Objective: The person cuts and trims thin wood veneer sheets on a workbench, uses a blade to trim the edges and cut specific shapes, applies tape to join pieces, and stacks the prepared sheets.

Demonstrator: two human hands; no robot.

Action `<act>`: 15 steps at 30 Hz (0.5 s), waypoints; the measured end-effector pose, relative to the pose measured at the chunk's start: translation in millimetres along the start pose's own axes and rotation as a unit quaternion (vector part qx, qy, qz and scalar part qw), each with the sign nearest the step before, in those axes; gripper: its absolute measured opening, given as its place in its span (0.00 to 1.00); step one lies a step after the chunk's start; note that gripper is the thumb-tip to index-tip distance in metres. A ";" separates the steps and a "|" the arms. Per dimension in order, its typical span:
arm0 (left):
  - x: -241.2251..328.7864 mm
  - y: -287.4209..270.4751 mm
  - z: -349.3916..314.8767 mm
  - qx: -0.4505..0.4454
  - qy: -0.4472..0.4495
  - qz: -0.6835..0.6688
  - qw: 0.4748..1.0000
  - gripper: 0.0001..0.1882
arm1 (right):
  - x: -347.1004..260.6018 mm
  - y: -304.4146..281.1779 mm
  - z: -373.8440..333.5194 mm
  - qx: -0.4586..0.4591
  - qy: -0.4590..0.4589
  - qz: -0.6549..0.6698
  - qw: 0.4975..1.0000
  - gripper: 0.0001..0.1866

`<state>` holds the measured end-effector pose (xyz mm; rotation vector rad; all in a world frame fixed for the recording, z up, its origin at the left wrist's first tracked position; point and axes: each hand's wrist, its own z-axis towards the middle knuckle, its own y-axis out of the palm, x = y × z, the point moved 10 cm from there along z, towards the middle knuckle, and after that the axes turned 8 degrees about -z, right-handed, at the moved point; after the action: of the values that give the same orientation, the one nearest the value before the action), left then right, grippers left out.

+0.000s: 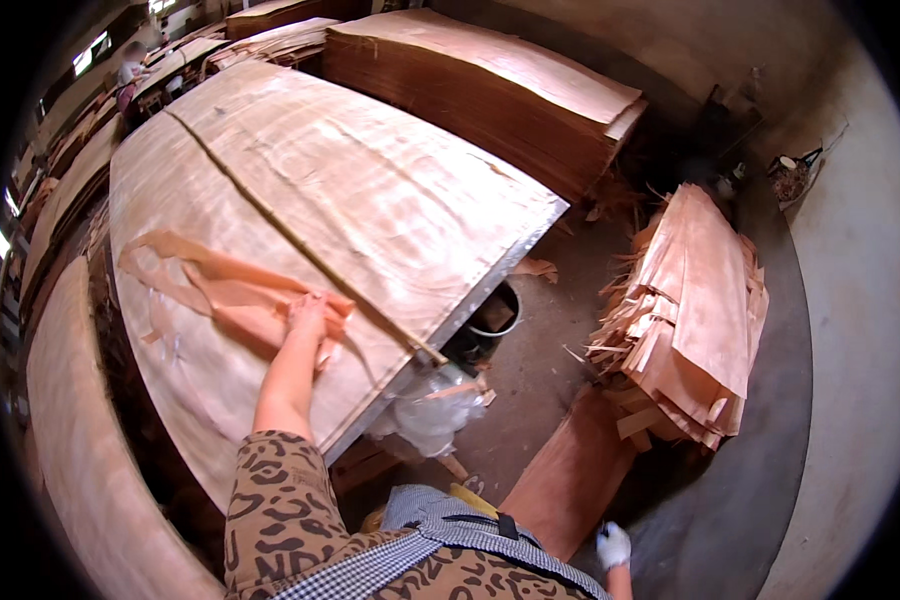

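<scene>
My bare left hand [308,314] is closed on the right end of a thin, torn orange-brown veneer piece [245,300]. That piece trails leftward over a large pale wood sheet [370,170] covering the work table. A long thin wooden stick [270,215] lies across the sheet, just beyond my hand. My right hand [613,546], in a white glove, hangs low at my right side, away from the table. Its fingers look curled in; a small dark spot shows at them, and whatever they hold cannot be made out. A reddish veneer strip [570,475] lies beside it.
A tall veneer stack [480,90] stands behind the table. Ragged veneer sheets [695,300] are piled at right. A bucket [497,308] and clear plastic bag [435,408] sit by the table's metal edge. More sheets [80,400] line the left. A person [130,70] is far back left.
</scene>
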<state>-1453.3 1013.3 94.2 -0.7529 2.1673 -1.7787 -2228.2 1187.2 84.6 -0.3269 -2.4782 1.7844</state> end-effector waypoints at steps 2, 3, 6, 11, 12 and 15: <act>17.9 -0.7 4.6 -0.021 -0.029 0.028 0.999 0.32 | -44.9 -49.1 69.5 0.038 -0.083 0.035 0.995 0.08; 18.3 0.2 3.2 -0.035 -0.047 -0.012 0.998 0.35 | -73.0 -65.3 102.5 0.023 -0.102 0.019 0.994 0.08; -2.9 -13.8 0.3 0.040 -0.119 -0.023 0.992 0.33 | -186.2 -102.1 172.1 0.011 -0.246 0.015 0.969 0.08; 105.9 -25.8 -66.4 0.335 -0.046 -0.114 0.934 0.30 | -269.4 -115.9 244.6 0.008 -0.394 0.042 0.918 0.06; 120.3 -14.6 -85.1 0.316 -0.108 -0.166 0.928 0.32 | -263.2 -111.7 259.8 -0.011 -0.382 0.054 0.922 0.06; 41.5 44.2 -174.0 0.314 -0.468 -0.103 0.820 0.34 | -259.0 -106.1 273.1 -0.044 -0.380 0.001 0.924 0.07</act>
<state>-1583.8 1143.3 97.6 -1.3134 0.8217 -1.5332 -2038.8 846.3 113.8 0.4621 -3.0271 2.0894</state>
